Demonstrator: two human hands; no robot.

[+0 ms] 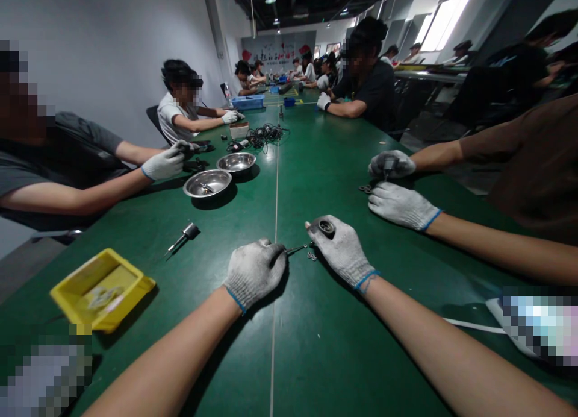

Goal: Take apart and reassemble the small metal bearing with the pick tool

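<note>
My left hand [255,269], in a white knit glove, is closed around a thin metal tool [295,249] that points right. A tiny ring-like piece [305,246] shows at the tool's tip; whether it is part of the tool I cannot tell. In my gloved right hand [341,251] is a dark round part with a ringed opening [326,226] facing up, gripped between thumb and fingers. A few small metal rings [311,256] lie on the green table [307,357] between my hands, close below the tool's tip.
To the left are a yellow bin [103,290] with small pieces inside, a metal shafted part [183,239] and two steel bowls [208,184]. Tangled black cables [266,135] lie farther back. A co-worker's gloved hands [401,206] work close on my right; another co-worker's glove [162,164] is at left.
</note>
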